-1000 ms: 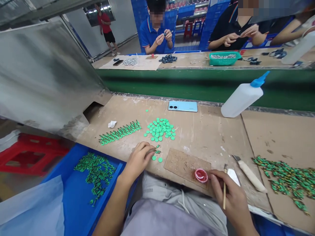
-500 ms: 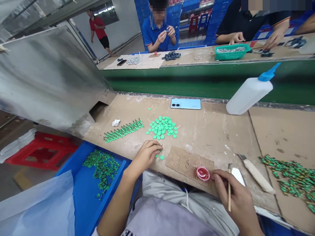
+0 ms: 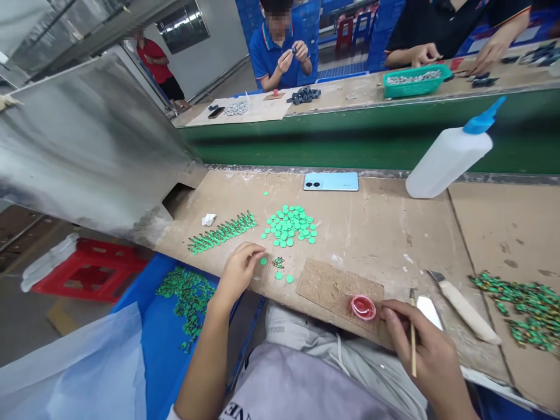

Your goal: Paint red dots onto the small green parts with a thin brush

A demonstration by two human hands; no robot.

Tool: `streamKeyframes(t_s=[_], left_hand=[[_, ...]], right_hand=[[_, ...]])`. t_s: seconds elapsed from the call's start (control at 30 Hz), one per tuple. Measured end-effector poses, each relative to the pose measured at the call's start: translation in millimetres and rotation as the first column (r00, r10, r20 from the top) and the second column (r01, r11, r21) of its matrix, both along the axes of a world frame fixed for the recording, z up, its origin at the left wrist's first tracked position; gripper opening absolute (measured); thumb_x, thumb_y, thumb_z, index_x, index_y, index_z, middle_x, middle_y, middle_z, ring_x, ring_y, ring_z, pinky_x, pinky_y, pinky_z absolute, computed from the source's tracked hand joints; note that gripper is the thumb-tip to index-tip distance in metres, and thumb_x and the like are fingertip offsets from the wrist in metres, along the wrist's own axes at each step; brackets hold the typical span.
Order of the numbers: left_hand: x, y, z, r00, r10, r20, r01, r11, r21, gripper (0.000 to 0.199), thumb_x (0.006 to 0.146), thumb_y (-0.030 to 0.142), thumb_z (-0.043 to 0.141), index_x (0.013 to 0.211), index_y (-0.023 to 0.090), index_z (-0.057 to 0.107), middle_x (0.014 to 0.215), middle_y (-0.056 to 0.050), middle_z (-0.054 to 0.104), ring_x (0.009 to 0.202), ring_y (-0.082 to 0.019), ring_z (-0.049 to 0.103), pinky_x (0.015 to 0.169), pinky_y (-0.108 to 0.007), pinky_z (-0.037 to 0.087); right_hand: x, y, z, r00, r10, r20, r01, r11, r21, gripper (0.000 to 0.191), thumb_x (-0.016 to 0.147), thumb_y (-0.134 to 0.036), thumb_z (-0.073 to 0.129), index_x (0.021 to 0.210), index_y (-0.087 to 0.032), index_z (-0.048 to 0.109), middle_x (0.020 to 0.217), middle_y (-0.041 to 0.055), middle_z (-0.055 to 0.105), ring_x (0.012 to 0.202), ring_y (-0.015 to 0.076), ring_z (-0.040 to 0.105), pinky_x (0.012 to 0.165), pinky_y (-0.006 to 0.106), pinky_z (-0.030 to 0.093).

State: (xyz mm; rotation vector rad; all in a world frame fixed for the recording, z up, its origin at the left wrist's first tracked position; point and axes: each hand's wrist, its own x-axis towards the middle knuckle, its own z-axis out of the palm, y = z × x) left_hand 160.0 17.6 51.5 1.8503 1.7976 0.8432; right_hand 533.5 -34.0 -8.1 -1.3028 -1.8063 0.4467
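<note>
My left hand is over the near edge of the bench, thumb and fingertips closed together. Whatever may be between them is too small to make out. Just below those fingertips lies a green disc. A small clump of green-brown pieces sits to the right, with two more loose discs near it. My right hand is closed around a thin wooden stick with a dark upper end. Its fingertips are beside a small pot of red paste on a brown board.
Beyond my left hand are a pile of green discs and rows of assembled green pieces. A phone, white bottle, knife and green-brown heap surround the right side. A blue bin stands lower left; co-workers sit opposite.
My left hand has moved left, off the green-brown clump, which now shows fully. A disc appears beside its fingertips. My right hand keeps the stick near the red pot.
</note>
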Motion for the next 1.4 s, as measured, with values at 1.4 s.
streamKeyframes(t_s=[1.4], left_hand=[[34.9,-5.6,-9.3,0.913,0.110,0.394,-0.100,0.994,-0.047,0.008,0.085,0.027,0.076,0.087,0.020,0.080,0.095,-0.006,0.074,0.085,-0.019,0.074,0.077,-0.032,0.064]], right_hand=[[-1.6,-23.0,13.9,0.943,-0.055,-0.327,0.076,0.996,0.050,0.026,0.108,-0.037,0.055,0.108,-0.023,0.077,0.082,0.0070,0.074,0.073,0.0240,0.071,0.064,0.037,0.058]])
